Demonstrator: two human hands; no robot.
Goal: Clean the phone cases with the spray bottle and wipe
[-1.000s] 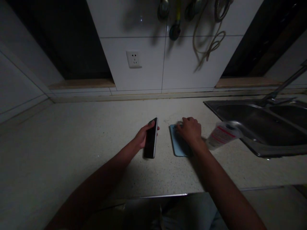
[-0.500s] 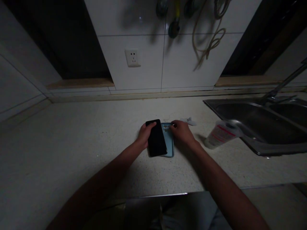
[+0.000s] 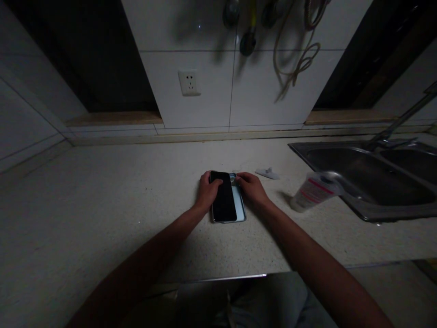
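A black smartphone [image 3: 224, 200] lies screen up over the left part of a light blue phone case [image 3: 240, 205]. My left hand [image 3: 206, 190] grips the phone's left edge, thumb on the screen near the top. The fingers of my right hand [image 3: 251, 186] are closed on the upper right edge of the case, beside its camera opening. The case's right strip shows its inside; the rest is hidden under the phone.
A small whitish scrap [image 3: 268, 173] lies right of my right hand. A clear plastic cup with red print [image 3: 312, 192] stands near the steel sink [image 3: 362, 212]. The tiled wall behind carries a socket [image 3: 190, 83] and a hanging cord [image 3: 296, 70].
The phone has straightened and sits more in line with the case, which has tilted slightly. My right hand has shifted a little left along with the case's top edge.
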